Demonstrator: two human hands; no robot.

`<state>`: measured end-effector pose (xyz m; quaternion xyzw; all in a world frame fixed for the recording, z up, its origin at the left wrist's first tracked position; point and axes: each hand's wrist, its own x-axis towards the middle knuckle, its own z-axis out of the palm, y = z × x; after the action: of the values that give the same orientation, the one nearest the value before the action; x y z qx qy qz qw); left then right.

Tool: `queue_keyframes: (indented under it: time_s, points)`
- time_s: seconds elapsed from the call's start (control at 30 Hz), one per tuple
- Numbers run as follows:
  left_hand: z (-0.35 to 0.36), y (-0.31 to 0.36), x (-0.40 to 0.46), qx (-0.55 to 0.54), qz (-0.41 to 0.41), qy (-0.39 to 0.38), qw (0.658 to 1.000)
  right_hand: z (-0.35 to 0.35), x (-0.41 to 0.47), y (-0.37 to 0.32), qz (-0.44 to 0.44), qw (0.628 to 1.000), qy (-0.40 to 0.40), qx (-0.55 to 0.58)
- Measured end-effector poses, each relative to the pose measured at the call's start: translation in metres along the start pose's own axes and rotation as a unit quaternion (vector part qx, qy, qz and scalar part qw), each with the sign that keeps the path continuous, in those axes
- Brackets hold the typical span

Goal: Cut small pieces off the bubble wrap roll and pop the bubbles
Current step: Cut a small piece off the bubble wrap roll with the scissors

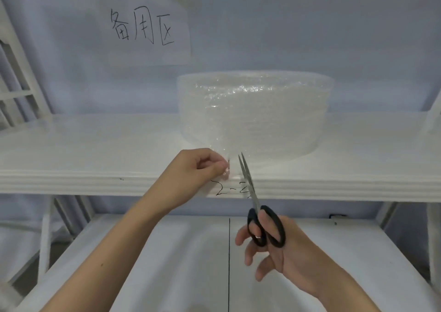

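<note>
A fat roll of clear bubble wrap [253, 111] stands on end on the white upper shelf [95, 149]. Its loose end hangs down over the shelf's front edge. My left hand [205, 166] pinches that loose end at its left side, fingers closed on the film. My right hand [281, 247] holds black-handled scissors [253, 192] from below, thumb and finger through the loops. The blades point up and are slightly apart, their tips at the loose film just right of my left fingers.
A paper sheet with handwritten characters [145, 27] is stuck on the pale wall behind. The shelf edge bears a handwritten mark [229, 188]. A lower white shelf [167, 264] with a black line lies under my arms. White frame struts [45, 235] stand at both sides.
</note>
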<state>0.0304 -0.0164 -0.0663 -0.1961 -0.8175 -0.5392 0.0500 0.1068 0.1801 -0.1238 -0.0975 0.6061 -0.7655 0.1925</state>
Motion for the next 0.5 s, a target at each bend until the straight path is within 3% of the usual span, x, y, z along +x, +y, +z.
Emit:
queue_keyframes:
  time_s: [0.23,0.4,0.5]
  points:
    - [0.002,-0.001,0.001,0.024,-0.013,0.021,0.999,-0.007,0.019,0.024,0.057,0.997,-0.056,0.008]
    - [0.000,0.005,0.006,0.081,-0.008,0.024,0.996,-0.014,0.018,0.030,0.041,0.997,-0.069,-0.004]
    - [0.003,0.011,0.004,0.047,-0.009,0.060,0.997,-0.015,0.016,0.027,0.010,0.997,-0.069,-0.026]
